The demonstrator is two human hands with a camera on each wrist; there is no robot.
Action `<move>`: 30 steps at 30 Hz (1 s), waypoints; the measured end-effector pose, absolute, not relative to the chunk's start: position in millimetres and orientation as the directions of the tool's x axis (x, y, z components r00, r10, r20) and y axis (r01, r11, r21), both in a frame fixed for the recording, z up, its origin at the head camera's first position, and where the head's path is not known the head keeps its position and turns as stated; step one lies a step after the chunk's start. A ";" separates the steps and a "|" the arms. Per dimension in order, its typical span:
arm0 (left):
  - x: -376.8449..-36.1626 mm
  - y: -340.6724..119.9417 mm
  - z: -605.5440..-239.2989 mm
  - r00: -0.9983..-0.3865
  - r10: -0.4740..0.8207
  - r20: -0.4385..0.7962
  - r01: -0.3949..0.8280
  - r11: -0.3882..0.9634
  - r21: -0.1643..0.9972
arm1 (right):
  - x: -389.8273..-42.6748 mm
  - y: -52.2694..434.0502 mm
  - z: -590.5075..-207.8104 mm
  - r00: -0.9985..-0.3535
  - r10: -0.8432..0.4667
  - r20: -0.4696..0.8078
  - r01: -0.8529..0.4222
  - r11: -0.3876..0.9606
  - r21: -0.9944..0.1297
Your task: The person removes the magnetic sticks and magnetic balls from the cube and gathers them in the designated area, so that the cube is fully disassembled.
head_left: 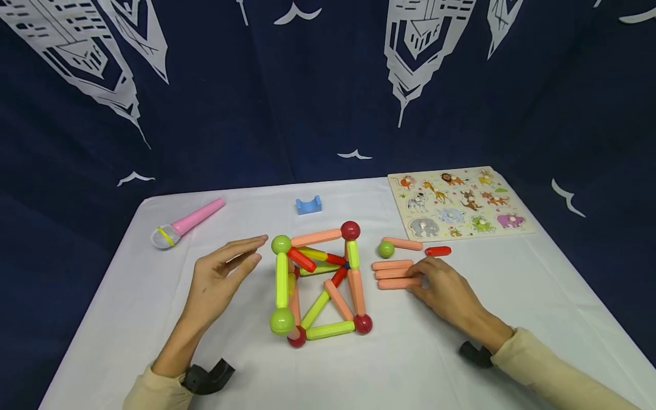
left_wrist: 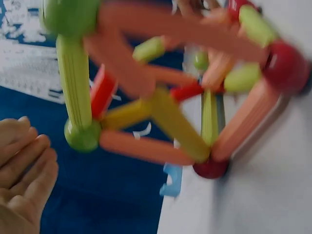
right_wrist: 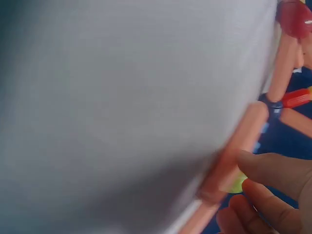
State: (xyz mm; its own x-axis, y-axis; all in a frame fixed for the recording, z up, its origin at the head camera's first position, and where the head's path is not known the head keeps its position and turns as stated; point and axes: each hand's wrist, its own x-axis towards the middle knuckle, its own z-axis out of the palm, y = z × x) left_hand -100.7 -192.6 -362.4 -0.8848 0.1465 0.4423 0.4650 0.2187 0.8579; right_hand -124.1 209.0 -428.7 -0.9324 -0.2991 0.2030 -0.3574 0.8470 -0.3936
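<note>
A pink toy microphone (head_left: 187,223) lies at the far left of the white tabletop (head_left: 128,307). To its right the left hand (head_left: 219,275) hovers with fingers straight and together, holding nothing, its fingertips just beside the green ball at the far left corner of the rod-and-ball frame (head_left: 319,282). The frame stands in the middle of the tabletop, built of orange, green, yellow and red rods joined by green and red balls. A blue block (head_left: 308,205) sits beyond it. Right of the frame lie three loose orange rods (head_left: 393,274) side by side; the right hand (head_left: 447,290) rests on them, fingertips touching their right ends, fingers loosely bent. A loose green ball (head_left: 386,249), another orange rod (head_left: 405,244) and a red rod (head_left: 438,250) lie just beyond. An animal puzzle board (head_left: 458,200) lies far right.
</note>
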 end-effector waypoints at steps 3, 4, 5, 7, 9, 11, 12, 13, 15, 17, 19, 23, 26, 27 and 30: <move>-118.3 -195.3 -363.3 -0.914 0.216 0.344 0.383 0.170 0.908 | -119.9 200.5 -419.8 -0.935 -0.291 0.205 -0.352 0.843 -0.407; -122.0 -194.9 -363.8 -0.916 0.238 0.322 0.363 0.156 0.919 | -117.9 196.0 -415.6 -0.931 -0.293 0.218 -0.361 0.832 -0.422; -124.8 -194.8 -364.5 -0.918 0.258 0.300 0.345 0.148 0.927 | -115.5 191.1 -411.0 -0.922 -0.301 0.244 -0.382 0.812 -0.441; -128.1 -194.0 -365.6 -0.920 0.282 0.273 0.322 0.144 0.936 | -110.7 178.2 -401.2 -0.893 -0.330 0.306 -0.446 0.742 -0.501; -129.9 -192.8 -366.2 -0.924 0.282 0.256 0.308 0.158 0.938 | -105.3 162.1 -391.3 -0.856 -0.361 0.371 -0.515 0.661 -0.546; -131.0 -192.8 -366.7 -0.934 0.266 0.240 0.294 0.185 0.938 | -102.1 142.8 -381.8 -0.824 -0.397 0.403 -0.566 0.578 -0.588; -131.3 -192.8 -366.6 -0.938 0.256 0.233 0.287 0.196 0.938 | -101.5 132.4 -377.1 -0.820 -0.414 0.395 -0.571 0.544 -0.616; -131.6 -193.1 -366.8 -0.942 0.246 0.227 0.279 0.204 0.938 | -101.4 122.1 -372.5 -0.822 -0.425 0.380 -0.565 0.520 -0.641; -132.2 -193.6 -367.2 -0.949 0.227 0.218 0.267 0.217 0.939 | -103.4 101.8 -365.9 -0.828 -0.445 0.342 -0.543 0.481 -0.688; -132.8 -193.7 -367.4 -0.951 0.223 0.213 0.262 0.217 0.941 | -107.1 84.4 -362.9 -0.837 -0.459 0.297 -0.508 0.449 -0.735; -133.7 -193.0 -367.9 -0.952 0.219 0.212 0.260 0.219 0.940 | -111.2 71.0 -362.5 -0.843 -0.465 0.271 -0.485 0.436 -0.758; -136.2 -189.3 -368.1 -0.954 0.211 0.215 0.260 0.220 0.940 | -118.0 57.8 -368.2 -0.839 -0.462 0.289 -0.497 0.431 -0.753; -137.2 -186.2 -367.2 -0.955 0.198 0.221 0.265 0.231 0.936 | -120.3 55.5 -371.9 -0.827 -0.457 0.326 -0.526 0.425 -0.737; -137.3 -185.2 -366.8 -0.954 0.196 0.226 0.270 0.234 0.934 | -120.5 55.6 -372.6 -0.824 -0.455 0.336 -0.533 0.424 -0.732; -137.5 -182.1 -366.0 -0.953 0.190 0.237 0.281 0.251 0.926 | -118.6 57.3 -373.5 -0.821 -0.458 0.340 -0.540 0.432 -0.722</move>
State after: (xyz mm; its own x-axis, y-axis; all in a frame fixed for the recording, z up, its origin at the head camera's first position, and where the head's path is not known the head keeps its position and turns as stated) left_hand -137.5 -182.1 -366.0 -0.9527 0.1899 0.2375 0.2810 0.2513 0.9262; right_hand -118.6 57.3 -373.5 -0.8211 -0.4582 0.3404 -0.5405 0.4321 -0.7219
